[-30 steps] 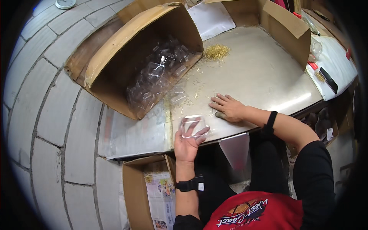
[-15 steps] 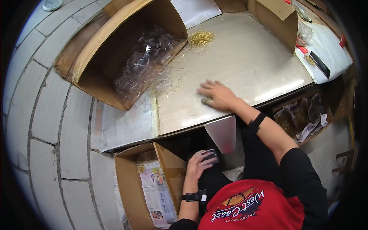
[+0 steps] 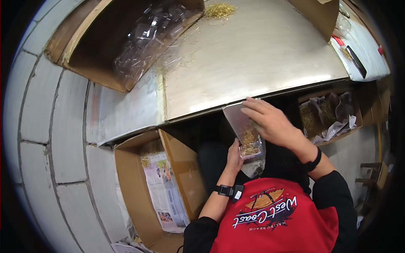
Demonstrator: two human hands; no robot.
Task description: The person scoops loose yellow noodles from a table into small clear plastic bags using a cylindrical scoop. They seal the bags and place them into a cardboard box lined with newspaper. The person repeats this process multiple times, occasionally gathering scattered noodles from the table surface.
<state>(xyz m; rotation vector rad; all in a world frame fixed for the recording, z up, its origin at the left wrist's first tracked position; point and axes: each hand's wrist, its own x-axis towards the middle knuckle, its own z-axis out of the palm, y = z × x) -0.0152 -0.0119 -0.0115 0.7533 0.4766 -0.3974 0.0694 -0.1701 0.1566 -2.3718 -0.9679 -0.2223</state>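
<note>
At the table's front edge hangs a translucent chute (image 3: 235,115), sloping down toward me. Thin gold-coloured wire pieces (image 3: 249,138) lie on its lower part and in a small clear plastic box (image 3: 254,154) at its lower end. My left hand (image 3: 234,157) grips this box from the left side. Over the chute's right side reaches my right hand (image 3: 273,125), its fingers stretched out and spread, the tips by the upper edge. Whether the right fingers touch the chute surface is hard to make out.
On the metal-topped table (image 3: 253,59) lies a heap of gold wire pieces (image 3: 220,11). A tipped carton (image 3: 97,80) holds many clear plastic boxes (image 3: 147,42). Below stand a newspaper-lined carton (image 3: 179,147) and, at right, a paper-lined carton (image 3: 333,135). A black-handled tool (image 3: 356,62) lies at far right.
My right hand has come from the tabletop to the chute, and gold pieces now lie on it. My left hand has brought the plastic box up to the chute's lower end.
</note>
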